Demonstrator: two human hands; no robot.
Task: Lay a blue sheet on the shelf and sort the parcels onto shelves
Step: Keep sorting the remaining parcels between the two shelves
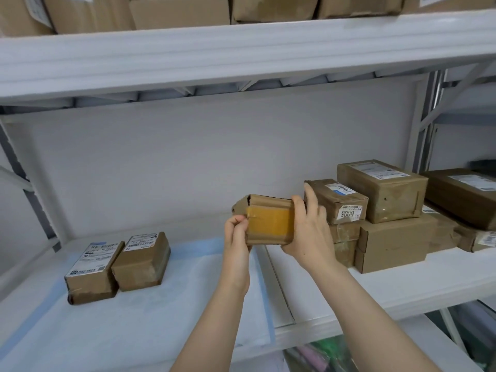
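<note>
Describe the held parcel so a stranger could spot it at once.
Above the middle white shelf, between the blue sheet on the left and the parcel stack on the right, the left hand and right hand grip one small cardboard parcel. Unlike its neighbours, it shows a wide yellowish tape band and no visible label.

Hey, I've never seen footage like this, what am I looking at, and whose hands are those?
No machine here: a person wears a camera on the head, looking down at their own arms. The left hand and right hand grip a brown parcel by its ends, above a white shelf. A pale blue sheet covers the shelf's left part, with two parcels side by side on it. A stack of more parcels sits at the right, off the sheet. More boxes fill the shelf above.
</note>
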